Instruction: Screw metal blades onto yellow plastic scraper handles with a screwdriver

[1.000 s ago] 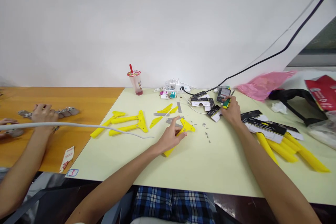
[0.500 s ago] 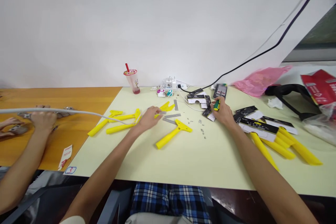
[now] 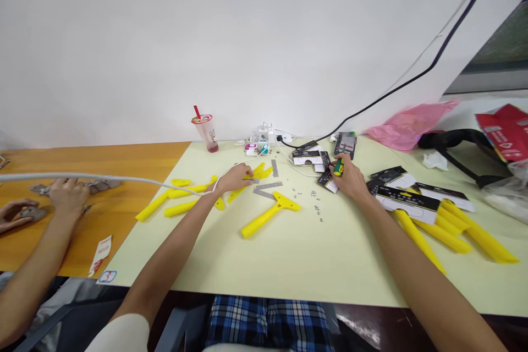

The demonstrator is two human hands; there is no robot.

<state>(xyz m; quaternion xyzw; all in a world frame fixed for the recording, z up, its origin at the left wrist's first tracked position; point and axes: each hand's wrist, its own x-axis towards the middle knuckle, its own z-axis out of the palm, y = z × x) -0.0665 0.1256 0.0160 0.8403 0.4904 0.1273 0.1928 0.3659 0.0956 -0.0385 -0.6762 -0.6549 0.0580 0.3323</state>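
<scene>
My left hand [image 3: 236, 178] is closed at a yellow scraper [image 3: 236, 193] in the middle of the table, its fingertips near the wide head; the fingers partly hide it. My right hand [image 3: 350, 177] grips a screwdriver with a green and yellow handle [image 3: 339, 167]; its tip is not visible. A T-shaped yellow scraper [image 3: 268, 216] lies in front, between my hands. More yellow scrapers [image 3: 152, 206] lie left of my left hand, partly under my forearm. Flat grey metal blades [image 3: 268, 185] rest beside the left fingers. Several small metal screws or nuts [image 3: 313, 194] are scattered between the hands.
Black-and-white packaging cards [image 3: 406, 203] and yellow handles [image 3: 421, 242] lie at right. A drink cup [image 3: 207, 135] stands at the back. A white cable [image 3: 136, 177] crosses above my left forearm. At left, another person's hands [image 3: 68, 196] work on grey parts.
My left hand has moved slightly back, and the scraper's handle now shows below its fingers. My right hand stays at the cards with the screwdriver. The view has shifted a little.
</scene>
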